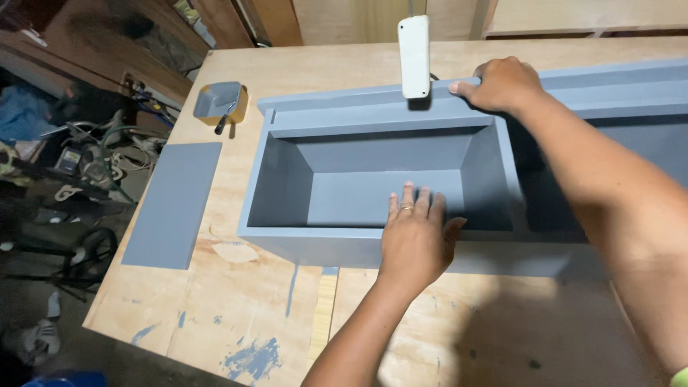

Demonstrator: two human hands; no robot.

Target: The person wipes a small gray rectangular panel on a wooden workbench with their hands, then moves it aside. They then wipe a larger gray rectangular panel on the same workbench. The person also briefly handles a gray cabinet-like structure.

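A long grey-painted wooden box point(287, 247) with open compartments lies on a plywood workbench point(236, 315). My left hand point(417, 233) rests flat over the box's near wall, fingers spread and reaching into the left compartment; a ring shows on one finger. My right hand point(502, 84) grips the box's far top rail, fingers curled over its edge. A white oblong device point(414, 56) stands upright against that far rail, just left of my right hand.
A loose grey-painted panel point(174, 204) lies flat left of the box. A yellow container of grey paint with a brush handle point(221, 104) sits at the bench's far left. Blue-grey paint smears mark the plywood. Tools and cables clutter the floor at left point(79, 165).
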